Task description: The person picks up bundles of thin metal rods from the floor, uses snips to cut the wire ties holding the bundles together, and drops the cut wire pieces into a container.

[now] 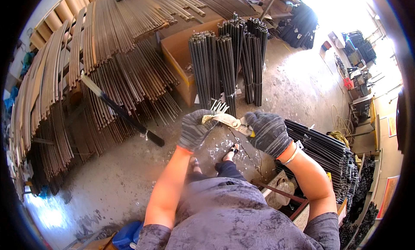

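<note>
My left hand (195, 131), in a grey striped knit glove, is closed around a bunch of thin pale strips (220, 106) whose ends stick out beyond the fingers. A matching glove covers my right hand (269, 131), which grips a pair of metal hand snips (237, 124) with a bit of yellow at the handle. The snips' pale curved end reaches across to the left hand's fingers. Whether the blades touch the strips, I cannot tell. Both hands are held in front of my body, above the floor.
Bundles of dark rods (227, 55) stand upright ahead, beside a large brown box (179, 77). Racks of long brown rods (116, 34) fill the left. More dark rods (320, 146) lie at right. A black pole (125, 114) slants at left. A blue container (126, 236) sits lower left.
</note>
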{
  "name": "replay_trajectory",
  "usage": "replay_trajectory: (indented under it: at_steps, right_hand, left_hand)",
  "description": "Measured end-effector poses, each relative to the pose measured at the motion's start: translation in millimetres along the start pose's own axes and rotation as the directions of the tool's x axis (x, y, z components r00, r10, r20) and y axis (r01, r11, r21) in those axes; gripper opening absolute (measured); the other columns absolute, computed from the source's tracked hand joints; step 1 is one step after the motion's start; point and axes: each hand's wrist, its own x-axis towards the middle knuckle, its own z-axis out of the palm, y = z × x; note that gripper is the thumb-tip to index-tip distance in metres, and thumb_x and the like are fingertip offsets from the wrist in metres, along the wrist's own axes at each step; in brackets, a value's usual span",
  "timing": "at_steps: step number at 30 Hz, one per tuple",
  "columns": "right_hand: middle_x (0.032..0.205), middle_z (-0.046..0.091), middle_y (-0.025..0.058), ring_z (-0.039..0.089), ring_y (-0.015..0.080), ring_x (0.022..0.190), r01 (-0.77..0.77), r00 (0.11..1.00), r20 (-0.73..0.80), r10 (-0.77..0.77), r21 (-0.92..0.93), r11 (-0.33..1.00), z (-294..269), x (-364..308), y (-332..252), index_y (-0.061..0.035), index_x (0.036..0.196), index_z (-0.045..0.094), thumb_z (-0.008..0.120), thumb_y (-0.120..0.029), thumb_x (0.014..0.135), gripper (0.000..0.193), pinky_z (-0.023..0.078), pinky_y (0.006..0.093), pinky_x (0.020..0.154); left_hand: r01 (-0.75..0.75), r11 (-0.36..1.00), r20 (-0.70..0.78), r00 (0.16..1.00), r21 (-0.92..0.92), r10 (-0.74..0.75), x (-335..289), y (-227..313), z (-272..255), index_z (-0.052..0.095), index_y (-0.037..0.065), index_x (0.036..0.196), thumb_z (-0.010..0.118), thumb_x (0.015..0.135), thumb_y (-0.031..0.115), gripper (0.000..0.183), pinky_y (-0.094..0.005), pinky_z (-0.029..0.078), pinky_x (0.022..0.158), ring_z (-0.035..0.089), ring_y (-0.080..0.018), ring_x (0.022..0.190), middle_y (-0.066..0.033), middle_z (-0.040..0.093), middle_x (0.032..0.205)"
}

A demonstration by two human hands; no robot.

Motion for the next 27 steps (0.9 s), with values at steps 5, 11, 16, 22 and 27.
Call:
replay_trajectory:
  at_steps: [5,11,16,22,27]
  right_hand:
    - [0.084,0.063,0.0128,0.064,0.0342,0.070,-0.005,1.000,0.014,0.005,0.033,0.999,4.4,-0.9,3.9,-0.0111,0.099,0.060,0.075,-0.022,0.068,0.037,0.050,0.0425,0.062]
    - [0.089,0.063,0.0144,0.063,0.0344,0.079,0.009,0.999,-0.045,-0.007,0.050,0.999,8.7,-1.8,7.8,-0.0084,0.105,0.059,0.076,-0.023,0.066,0.045,0.051,0.0429,0.069]
    - [0.096,0.061,0.0153,0.061,0.0352,0.086,0.038,0.999,-0.005,-0.038,-0.033,0.999,-3.1,3.0,4.6,-0.0060,0.111,0.056,0.077,-0.026,0.064,0.055,0.049,0.0444,0.075]
    - [0.096,0.060,0.0146,0.061,0.0343,0.085,0.023,1.000,0.014,-0.022,-0.051,0.998,-7.6,6.3,-4.0,-0.0070,0.113,0.055,0.078,-0.027,0.063,0.059,0.049,0.0441,0.076]
    - [0.097,0.060,0.0145,0.061,0.0338,0.086,0.029,0.999,0.038,-0.026,-0.078,0.997,-11.0,12.6,-7.4,-0.0079,0.113,0.056,0.078,-0.027,0.064,0.058,0.049,0.0438,0.076]
  left_hand:
    - [-0.002,0.999,0.029,1.000,-0.042,0.003,1.4,0.0,1.0,0.069,0.003,0.099,0.076,0.079,0.005,0.021,-0.0273,0.051,0.076,0.062,-0.0133,0.083,-0.0051,0.066,0.089]
    - [-0.158,0.987,0.012,0.987,-0.015,0.159,2.2,1.6,1.2,0.068,0.002,0.100,0.075,0.080,0.004,0.022,-0.0276,0.050,0.077,0.061,-0.0163,0.086,-0.0053,0.063,0.093]
    - [-0.073,0.997,0.044,0.996,-0.041,0.075,2.9,4.8,-2.1,0.069,0.003,0.101,0.076,0.078,0.003,0.024,-0.0277,0.048,0.082,0.060,-0.0140,0.088,-0.0029,0.064,0.093]
    - [0.028,0.981,0.026,0.999,-0.190,-0.023,0.3,-0.9,-1.4,0.068,0.003,0.097,0.077,0.077,0.001,0.022,-0.0273,0.049,0.081,0.060,-0.0127,0.088,-0.0026,0.065,0.093]
    - [-0.169,0.964,-0.059,0.985,-0.207,0.160,5.1,-15.7,0.1,0.068,0.003,0.095,0.078,0.075,0.002,0.022,-0.0294,0.049,0.082,0.060,-0.0156,0.089,-0.0038,0.064,0.095]
